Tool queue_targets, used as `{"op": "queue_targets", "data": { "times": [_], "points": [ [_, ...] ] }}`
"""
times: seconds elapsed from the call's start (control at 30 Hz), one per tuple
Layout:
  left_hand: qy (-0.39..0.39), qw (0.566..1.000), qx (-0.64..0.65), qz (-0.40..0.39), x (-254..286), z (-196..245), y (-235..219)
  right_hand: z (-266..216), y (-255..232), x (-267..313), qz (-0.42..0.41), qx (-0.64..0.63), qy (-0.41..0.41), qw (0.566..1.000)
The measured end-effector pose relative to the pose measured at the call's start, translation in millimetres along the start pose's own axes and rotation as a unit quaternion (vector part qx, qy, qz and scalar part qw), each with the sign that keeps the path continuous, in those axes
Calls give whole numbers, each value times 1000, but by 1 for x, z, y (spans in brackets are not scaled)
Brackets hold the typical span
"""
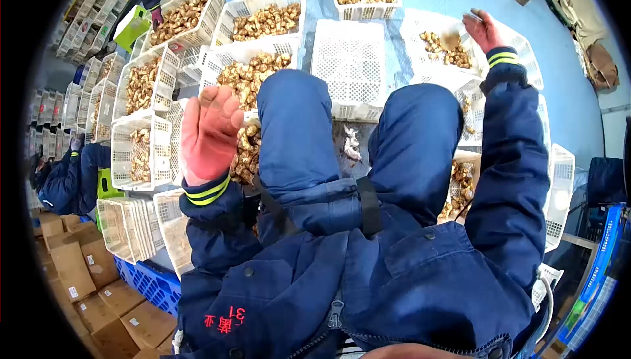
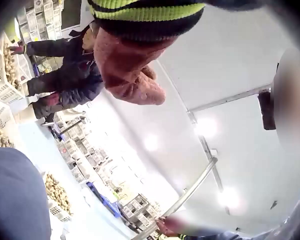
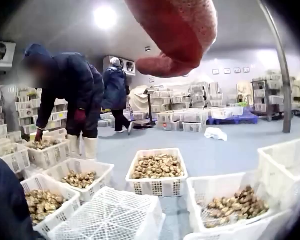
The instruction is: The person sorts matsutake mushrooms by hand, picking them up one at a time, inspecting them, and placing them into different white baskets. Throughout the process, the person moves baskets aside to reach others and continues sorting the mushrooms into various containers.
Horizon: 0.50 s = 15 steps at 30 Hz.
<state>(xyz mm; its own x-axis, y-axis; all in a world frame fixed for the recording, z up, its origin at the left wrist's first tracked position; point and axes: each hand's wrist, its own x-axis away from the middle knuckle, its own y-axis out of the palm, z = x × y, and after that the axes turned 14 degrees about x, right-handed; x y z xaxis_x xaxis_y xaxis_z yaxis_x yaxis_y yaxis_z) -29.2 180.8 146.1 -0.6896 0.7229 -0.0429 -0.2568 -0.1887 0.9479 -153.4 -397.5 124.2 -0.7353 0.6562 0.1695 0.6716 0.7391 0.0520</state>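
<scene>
My left hand (image 1: 211,129), in a pinkish-red glove, is raised beside my left knee with its palm up and holds nothing. Baskets of brown mushrooms (image 1: 246,78) stand just past it. In the left wrist view the fingers of that hand (image 2: 132,70) bend loosely. On the other side my right hand (image 1: 483,30), gloved alike, is lifted with fingers spread above the right-hand basket (image 3: 194,200). Mushrooms (image 3: 240,207) lie in that basket. A blurred brown piece (image 1: 451,40) shows over them, apart from the fingers.
An upturned white basket (image 1: 348,57) stands beyond my knees, and a full mushroom basket (image 3: 157,186) behind it. A person (image 3: 72,90) bends over baskets at the left. Cardboard boxes (image 1: 92,264) and a blue pallet (image 1: 148,283) are at the lower left. A white scrap (image 1: 352,143) lies between my legs.
</scene>
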Motion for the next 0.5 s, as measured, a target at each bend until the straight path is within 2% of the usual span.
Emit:
{"op": "queue_targets", "data": {
  "times": [0.07, 0.1, 0.2, 0.23, 0.27, 0.37, 0.4, 0.47, 0.5],
  "points": [
    [10, 999, -46, 26, -5, 1, -2, -10, 1, -4, 18, 52, -19, 998],
    [-8, 999, -46, 25, -11, -4, 2, -8, -1, -5, -16, 77, -37, 996],
    [-14, 991, -88, 96, -23, -3, -4, 19, 3, -24, -43, 154, 7, 987],
    [-19, 990, -77, 119, -28, 0, -5, 28, 4, -36, -66, 156, 44, 985],
    [-25, 993, -63, 102, -34, 7, -15, 40, 8, -47, -71, 184, 30, 980],
    [-28, 993, -75, 85, -59, 26, -41, 56, 25, -97, -48, 236, 67, 968],
    [-30, 993, -63, 95, -69, 29, -50, 61, 29, -118, -53, 238, 90, 966],
    [-26, 991, -50, 122, -80, 39, -71, 82, 42, -149, -92, 196, 61, 974],
    [-16, 991, -46, 123, -82, 41, -75, 79, 65, -141, -55, 208, 96, 972]
  ]
}}
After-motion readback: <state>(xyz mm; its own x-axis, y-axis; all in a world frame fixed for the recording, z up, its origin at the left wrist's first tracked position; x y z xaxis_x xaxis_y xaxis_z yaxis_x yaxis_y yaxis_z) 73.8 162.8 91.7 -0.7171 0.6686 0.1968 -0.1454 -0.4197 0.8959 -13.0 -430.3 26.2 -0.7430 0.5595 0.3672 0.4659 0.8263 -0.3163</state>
